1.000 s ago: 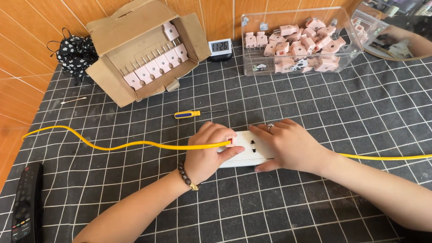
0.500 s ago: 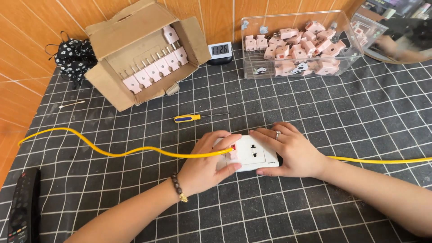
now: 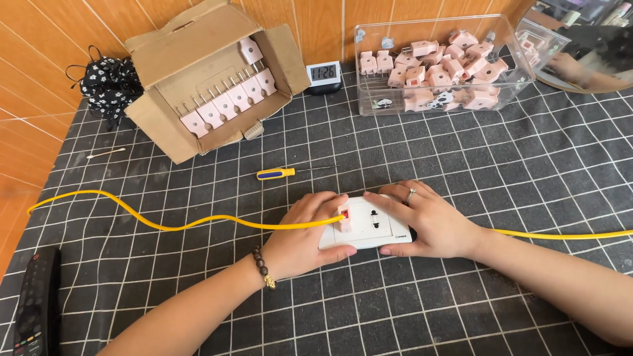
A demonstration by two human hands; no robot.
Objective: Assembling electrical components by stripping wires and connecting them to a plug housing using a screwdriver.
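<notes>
Nearest the viewer, a black remote control lies at the lower left on the black gridded mat. Both forearms reach in from below to a white socket block at the middle of the mat. The left hand, with a bead bracelet at the wrist, lies curled over the left end of the block, fingers pressed together around a pink plug that sits in the block's left outlet. The right hand, with a ring on one finger, cups the right end, fingers close together and flat on the face.

Half a second earlier the block stood tipped on edge between the hands; now it lies flat, face up, and the plug appears seated, which suggests the pressing-in is at or near its end. A yellow cable runs from the plug leftward in a wave, and another stretch leaves to the right behind the right wrist.

Beyond the hands lies a small screwdriver with a yellow and blue handle. Farther back stand an open cardboard box with a row of pink plugs, a small digital clock, and a clear bin heaped with pink plugs. A black spotted cloth bag sits at the far left.
</notes>
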